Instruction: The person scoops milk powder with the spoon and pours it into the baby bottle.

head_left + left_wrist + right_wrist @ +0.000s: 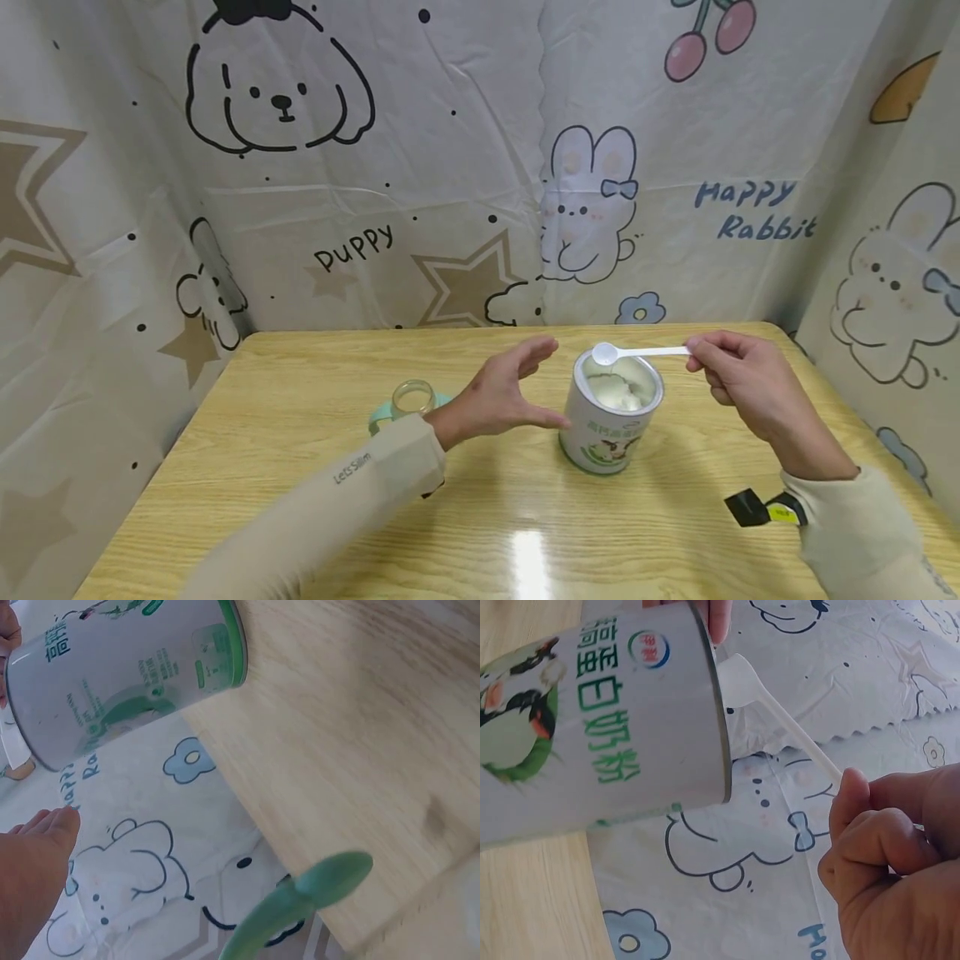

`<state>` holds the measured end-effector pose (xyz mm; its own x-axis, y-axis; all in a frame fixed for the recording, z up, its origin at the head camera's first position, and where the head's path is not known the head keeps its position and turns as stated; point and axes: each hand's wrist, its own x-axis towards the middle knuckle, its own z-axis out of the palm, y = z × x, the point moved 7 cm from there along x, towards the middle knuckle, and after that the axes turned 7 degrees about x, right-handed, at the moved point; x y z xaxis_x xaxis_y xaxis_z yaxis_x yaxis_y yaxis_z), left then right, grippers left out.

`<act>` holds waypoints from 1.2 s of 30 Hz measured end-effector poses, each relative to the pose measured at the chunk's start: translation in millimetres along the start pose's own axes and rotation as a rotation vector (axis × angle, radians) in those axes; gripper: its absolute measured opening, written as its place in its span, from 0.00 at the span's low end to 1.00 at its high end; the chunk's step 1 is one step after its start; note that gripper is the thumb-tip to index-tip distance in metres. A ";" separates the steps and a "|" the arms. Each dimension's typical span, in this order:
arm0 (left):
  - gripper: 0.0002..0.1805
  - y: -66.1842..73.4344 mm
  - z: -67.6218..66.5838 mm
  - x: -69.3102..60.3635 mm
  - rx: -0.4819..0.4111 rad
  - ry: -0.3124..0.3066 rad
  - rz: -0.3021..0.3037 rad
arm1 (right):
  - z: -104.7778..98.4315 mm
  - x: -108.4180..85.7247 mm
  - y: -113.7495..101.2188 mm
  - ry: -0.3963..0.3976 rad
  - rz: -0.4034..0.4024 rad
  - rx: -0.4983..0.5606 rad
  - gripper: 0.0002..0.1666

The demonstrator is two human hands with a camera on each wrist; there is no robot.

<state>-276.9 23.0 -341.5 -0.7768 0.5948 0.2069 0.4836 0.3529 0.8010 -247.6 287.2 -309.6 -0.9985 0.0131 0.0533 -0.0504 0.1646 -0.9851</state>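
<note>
An uncovered white can [600, 437] with green print stands upright on the table, white powder [621, 392] inside. My right hand [757, 387] pinches the handle end of a white scoop [606, 354], whose bowl is over the can's rim. To the left of the can, my left hand [506, 392] is spread with thumb and fingers apart, the thumb beside the can's wall; whether it touches is unclear. The right wrist view shows the scoop [739, 681] by the can's mouth [724, 750].
Behind my left forearm stands a clear-rimmed bottle [413, 398] with green handles, partly hidden by the sleeve. The wooden table [300, 375] ends at a printed curtain [450, 167] at the back and sides.
</note>
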 end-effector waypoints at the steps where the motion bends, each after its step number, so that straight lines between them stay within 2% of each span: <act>1: 0.55 0.3 2.2 0.9 0.001 -0.002 0.005 | -1.4 -0.3 1.2 0.002 0.006 -0.003 0.08; 7: 0.56 1.0 15.0 7.4 -0.003 -0.018 0.033 | -6.6 1.0 8.2 0.001 0.015 -0.002 0.08; 11: 0.56 -1.3 23.0 12.8 -0.015 -0.028 0.019 | -6.1 3.2 12.1 -0.006 0.016 -0.025 0.09; 15: 0.55 -4.1 30.5 18.1 -0.018 -0.032 0.017 | -3.3 5.6 15.4 -0.005 0.023 -0.105 0.14; 22: 0.52 -3.4 41.4 23.7 -0.039 -0.022 0.089 | 6.7 10.9 16.6 -0.030 0.020 -0.214 0.22; 26: 0.52 -4.1 44.6 25.7 -0.050 -0.012 0.087 | 11.5 10.8 13.8 -0.037 -0.007 -0.339 0.24; 29: 0.51 -5.2 45.8 26.7 -0.050 -0.003 0.067 | 15.6 10.3 9.9 -0.038 -0.071 -0.449 0.23; 31: 0.51 -6.4 46.4 27.2 -0.045 0.002 0.056 | 19.0 9.6 5.9 -0.037 -0.154 -0.522 0.21; 33: 0.51 -7.1 46.5 27.2 -0.045 0.008 0.046 | 22.6 8.3 0.9 -0.030 -0.272 -0.595 0.15; 36: 0.50 -8.0 46.8 27.0 -0.056 0.009 0.034 | 29.4 4.0 -7.9 -0.035 -0.493 -0.680 0.05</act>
<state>-282.9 70.1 -368.7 -0.7637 0.5995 0.2395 0.4871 0.2915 0.8233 -251.8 256.9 -306.4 -0.8663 -0.2443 0.4357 -0.4680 0.7020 -0.5368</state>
